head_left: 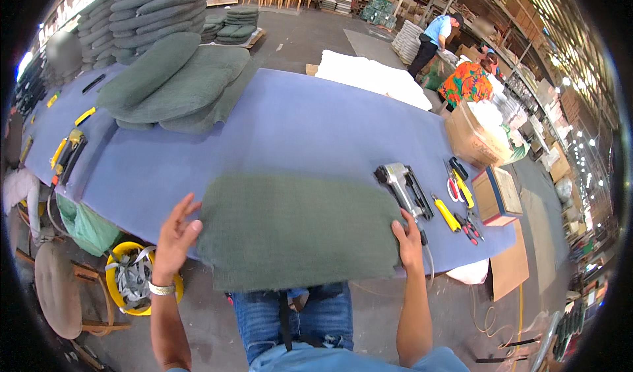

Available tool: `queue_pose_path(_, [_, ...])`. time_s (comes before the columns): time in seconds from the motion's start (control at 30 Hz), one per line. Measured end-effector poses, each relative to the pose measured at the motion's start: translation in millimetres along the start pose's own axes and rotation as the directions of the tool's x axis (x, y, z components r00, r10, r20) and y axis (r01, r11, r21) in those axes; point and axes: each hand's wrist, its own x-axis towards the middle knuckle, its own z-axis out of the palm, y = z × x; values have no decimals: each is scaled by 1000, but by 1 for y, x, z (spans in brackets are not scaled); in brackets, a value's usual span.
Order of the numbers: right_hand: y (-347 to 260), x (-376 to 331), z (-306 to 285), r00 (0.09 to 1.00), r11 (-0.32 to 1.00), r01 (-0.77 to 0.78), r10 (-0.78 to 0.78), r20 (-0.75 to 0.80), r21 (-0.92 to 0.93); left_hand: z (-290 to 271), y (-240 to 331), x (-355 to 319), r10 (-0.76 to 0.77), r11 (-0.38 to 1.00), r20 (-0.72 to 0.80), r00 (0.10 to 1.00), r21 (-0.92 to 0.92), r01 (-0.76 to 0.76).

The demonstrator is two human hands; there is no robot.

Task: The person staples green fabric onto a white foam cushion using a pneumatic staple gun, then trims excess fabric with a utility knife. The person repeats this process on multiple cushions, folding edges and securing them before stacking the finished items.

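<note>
A dark green cloth piece [300, 230] lies at the near edge of the blue-covered table, its front part hanging toward me. My left hand [175, 237] is just off its left edge, fingers spread and holding nothing. At the opposite edge, my right hand [410, 241] has its thumb against the cloth and its fingers stretched out; what its lower fingers touch is hidden. Beyond that hand a silver and black staple gun [403, 189] rests on the table, its hose running down beside my wrist.
Yellow-handled tools [446, 212], pliers [469, 228] and a small box [498, 197] sit at the right. Green cushions [178, 85] are piled far left. Another staple gun [68, 154] lies at the left. Below is a yellow bucket [117, 283]. Two people work at the back right.
</note>
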Motion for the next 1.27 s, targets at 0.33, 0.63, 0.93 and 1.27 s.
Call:
queue_pose_path(0.33, [38, -16, -26, 979, 996, 39, -55, -196, -84, 28, -31, 13, -61, 948, 83, 995, -308, 84])
queue_pose_path(0.63, [58, -28, -35, 947, 987, -162, 149, -284, -21, 15, -17, 90, -491, 784, 433, 756, -158, 600])
queue_pose_path(0.93, [-30, 15, 19, 894, 934, -356, 351, -279, 35, -7, 42, 115, -668, 737, 116, 735, -30, 675])
queue_pose_path(1.27, [-425, 167, 168, 726, 729, 684, -685, -60, -28, -72, 137, 195, -307, 663, -227, 924, -748, 37])
